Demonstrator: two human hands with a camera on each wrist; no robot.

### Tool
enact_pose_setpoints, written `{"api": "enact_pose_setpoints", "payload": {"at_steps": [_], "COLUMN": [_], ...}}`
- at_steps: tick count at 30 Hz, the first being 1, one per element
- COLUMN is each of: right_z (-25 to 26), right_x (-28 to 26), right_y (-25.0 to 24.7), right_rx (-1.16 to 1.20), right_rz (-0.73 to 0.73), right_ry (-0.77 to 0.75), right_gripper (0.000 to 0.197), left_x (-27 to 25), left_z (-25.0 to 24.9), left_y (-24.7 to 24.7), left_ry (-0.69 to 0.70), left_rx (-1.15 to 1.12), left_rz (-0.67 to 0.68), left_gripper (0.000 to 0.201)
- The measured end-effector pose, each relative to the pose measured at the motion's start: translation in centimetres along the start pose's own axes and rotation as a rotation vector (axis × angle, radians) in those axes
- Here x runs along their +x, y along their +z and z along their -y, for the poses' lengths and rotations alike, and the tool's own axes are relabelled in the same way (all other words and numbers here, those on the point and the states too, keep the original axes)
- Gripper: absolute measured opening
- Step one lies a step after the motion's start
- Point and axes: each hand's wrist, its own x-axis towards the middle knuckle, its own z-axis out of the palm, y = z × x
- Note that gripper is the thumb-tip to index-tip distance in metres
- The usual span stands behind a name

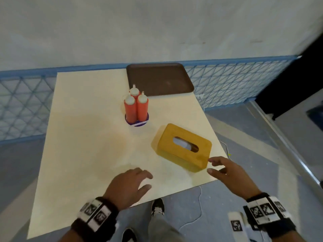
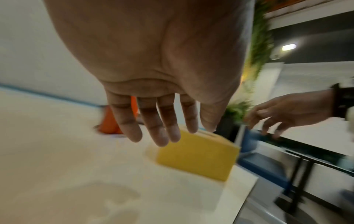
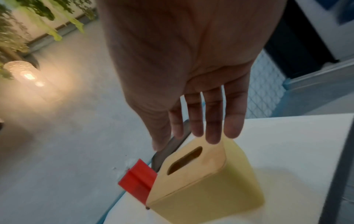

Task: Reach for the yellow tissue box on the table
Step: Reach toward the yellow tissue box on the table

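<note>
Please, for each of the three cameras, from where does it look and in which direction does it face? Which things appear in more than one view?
Head: sits high, faces forward and down at the table; both hands, wristbands and shoes show.
Left wrist: looks along the open left hand toward the yellow tissue box; the right hand shows at right.
Right wrist: looks along the open right hand down at the box, close below its fingers.
Shared: all three see the box and the red bottles.

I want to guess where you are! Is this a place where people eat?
Probably a café or canteen. The table holds red sauce bottles, a brown serving tray and a yellow tissue box, with leafy plants nearby.
</note>
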Motion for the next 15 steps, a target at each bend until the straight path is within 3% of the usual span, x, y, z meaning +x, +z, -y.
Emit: {"api": "enact_pose_setpoints", "payload": {"at_steps": [3, 7, 11, 15], "right_z": [-1.6, -3.5, -4.9, -2.7], "right_x": [3.6, 8.7, 10.5, 9.0], "right_y": [0.9, 2.2, 5.1, 7.3], "right_rx": [0.144, 0.308, 0.322, 0.271], "right_rz": [-0.112, -0.135, -0.06, -0.068], "right_ry": [0.177, 0.33, 0.319, 0.219], "right_gripper": [0.051, 0.074, 0.076, 0.079], "left_x": [6.8, 13.7, 14.2, 11.1], "left_z": [-4.4, -7.1, -5.7, -3.9], "left_y": [-0.7, 0.7, 3.9, 4.9], "left_ry": [0.143, 0.143, 0.101, 0.043], "left_rx": [0.099, 0.25, 0.422, 0.402], "left_rz": [-0.036, -0.01, 0.008, -0.108], "left_gripper": [0.041, 0.061, 0.069, 0.064]}}
